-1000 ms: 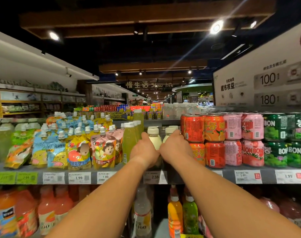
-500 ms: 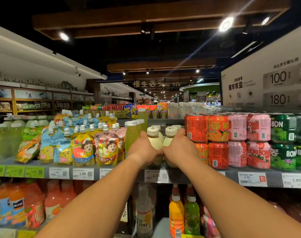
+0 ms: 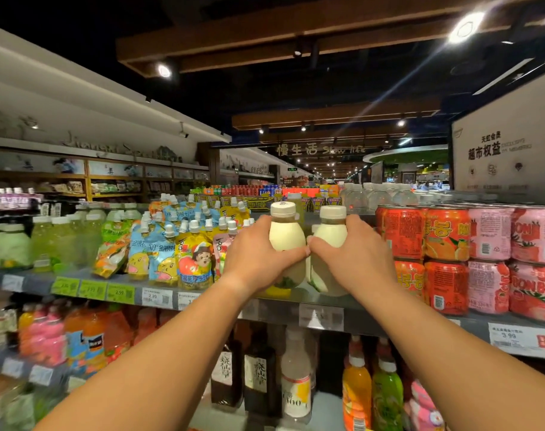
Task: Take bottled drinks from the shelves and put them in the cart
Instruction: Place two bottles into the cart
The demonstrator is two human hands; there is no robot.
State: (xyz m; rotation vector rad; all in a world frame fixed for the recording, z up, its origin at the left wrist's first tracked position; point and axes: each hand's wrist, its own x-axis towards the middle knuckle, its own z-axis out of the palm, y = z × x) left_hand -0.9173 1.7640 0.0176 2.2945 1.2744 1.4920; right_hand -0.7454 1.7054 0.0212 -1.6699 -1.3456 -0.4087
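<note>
Above shelf (image 3: pixel 352 309): hands (image 3: pixel 258 259) hold bottles (image 3: pixel 286 234).

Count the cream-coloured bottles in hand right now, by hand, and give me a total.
Left hand: 1 cream bottle
Right hand: 1 cream bottle
Total: 2 bottles, both gripped and upright, side by side over the shelf edge.

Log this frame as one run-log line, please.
stage: pickup | left hand: grips left cream bottle | right hand: grips right cream bottle | cart: unseen
</note>
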